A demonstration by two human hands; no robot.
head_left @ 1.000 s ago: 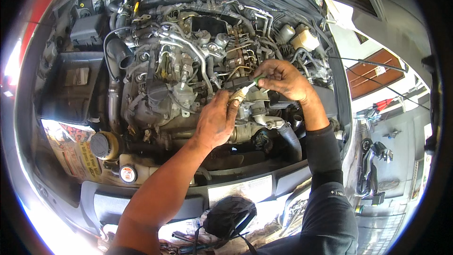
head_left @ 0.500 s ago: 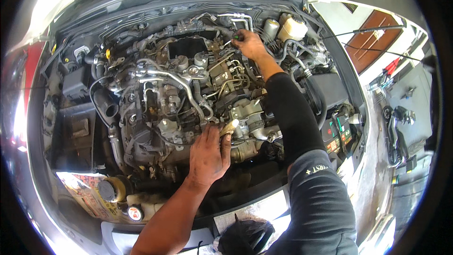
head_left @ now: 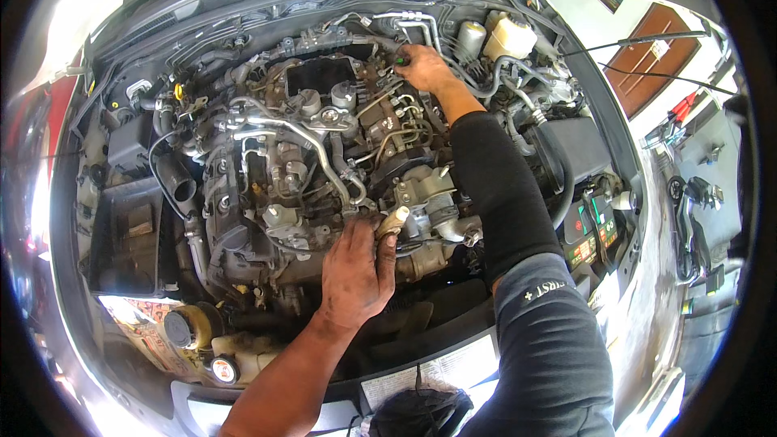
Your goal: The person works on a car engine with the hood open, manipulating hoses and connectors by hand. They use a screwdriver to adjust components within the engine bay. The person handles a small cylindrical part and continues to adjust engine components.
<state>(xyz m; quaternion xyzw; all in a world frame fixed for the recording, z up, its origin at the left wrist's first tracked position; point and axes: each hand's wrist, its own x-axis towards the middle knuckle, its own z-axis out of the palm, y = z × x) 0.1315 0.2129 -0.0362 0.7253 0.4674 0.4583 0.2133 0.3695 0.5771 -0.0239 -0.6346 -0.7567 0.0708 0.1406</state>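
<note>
My right hand (head_left: 425,70) is at the far side of the engine (head_left: 332,121), right of centre, fingers closed around a small black-and-green handle (head_left: 401,61). The rest of that tool is hidden by my hand and the engine parts. Nearer, at the engine's front, my left hand (head_left: 356,269) is bent over with its fingertips down among the metal parts. A cream-coloured, tube-shaped thing (head_left: 395,220) sticks up between its thumb and fingers. Its lower end is covered by the hand. A curved silver pipe (head_left: 320,158) runs just beyond the left fingers.
An open black airbox (head_left: 133,231) and a loose-ended black hose (head_left: 181,186) lie left. Capped reservoirs (head_left: 194,328) sit front left. At the right are a battery (head_left: 589,231) and black cover (head_left: 573,150); a cream reservoir (head_left: 511,36) stands far right. A dark bundle (head_left: 421,413) lies in front.
The view has shifted slightly. My right hand has turned a little, and the metal shaft by its fingers no longer shows clearly. My left hand stays at nearly the same spot.
</note>
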